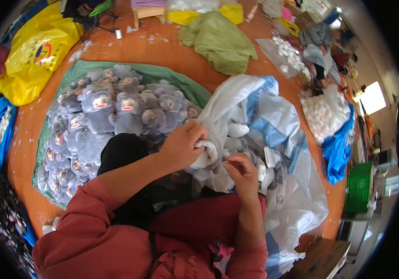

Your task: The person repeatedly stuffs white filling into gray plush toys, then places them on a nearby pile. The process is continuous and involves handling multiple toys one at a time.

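My left hand [184, 145] is closed on a grey plush toy [216, 135] above my lap. White material shows at the toy's rolled edge beside my fingers. Just to its right, my right hand [243, 173] is raised with thumb and forefinger pressed together. Whatever they pinch, if anything, is too small to make out. A large heap of grey plush toys [128, 108] with printed faces lies on a green sheet [162, 74] to my left. On my right, a white and blue woven sack [274, 125] lies open around more grey and white pieces [270, 158].
A yellow bag [34, 56] lies far left, and an olive-green cloth [220, 39] lies ahead on the brown floor. A clear bag of pale pieces [325, 114] and a green crate [360, 188] stand right. Another person [318, 42] is at the far right.
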A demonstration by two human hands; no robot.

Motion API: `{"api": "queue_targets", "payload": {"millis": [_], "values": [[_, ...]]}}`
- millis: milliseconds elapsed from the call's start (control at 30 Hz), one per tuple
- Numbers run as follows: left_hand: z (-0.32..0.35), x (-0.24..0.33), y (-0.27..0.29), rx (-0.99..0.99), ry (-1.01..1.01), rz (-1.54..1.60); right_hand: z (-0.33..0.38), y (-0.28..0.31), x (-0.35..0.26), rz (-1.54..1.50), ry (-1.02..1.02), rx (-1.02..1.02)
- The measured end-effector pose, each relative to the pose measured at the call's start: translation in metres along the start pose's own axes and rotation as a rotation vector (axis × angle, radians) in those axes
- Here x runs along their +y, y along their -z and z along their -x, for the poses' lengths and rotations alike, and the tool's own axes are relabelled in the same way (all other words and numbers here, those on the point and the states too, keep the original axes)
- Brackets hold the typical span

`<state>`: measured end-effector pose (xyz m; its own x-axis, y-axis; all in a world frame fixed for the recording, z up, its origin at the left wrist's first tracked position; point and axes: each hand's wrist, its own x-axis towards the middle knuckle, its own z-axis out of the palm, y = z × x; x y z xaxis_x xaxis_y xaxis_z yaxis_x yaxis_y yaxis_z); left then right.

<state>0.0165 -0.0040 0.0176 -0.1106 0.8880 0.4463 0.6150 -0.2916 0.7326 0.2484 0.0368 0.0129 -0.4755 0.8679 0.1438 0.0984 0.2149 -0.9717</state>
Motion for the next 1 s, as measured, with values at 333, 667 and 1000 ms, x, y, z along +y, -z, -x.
{"api": "queue_targets", "payload": {"millis": [333,667,1000], "values": [[0.004,0.008,-0.014,0.01,-0.138,0.04,0.002,-0.011,-0.002,0.225,0.054,0.024],[0.014,0.012,-0.025,-0.028,-0.176,0.098,-0.001,-0.018,-0.006,0.413,0.046,0.113],[0.015,0.007,-0.021,-0.052,-0.216,0.084,0.001,-0.01,0.0,0.145,-0.047,0.021]]}}
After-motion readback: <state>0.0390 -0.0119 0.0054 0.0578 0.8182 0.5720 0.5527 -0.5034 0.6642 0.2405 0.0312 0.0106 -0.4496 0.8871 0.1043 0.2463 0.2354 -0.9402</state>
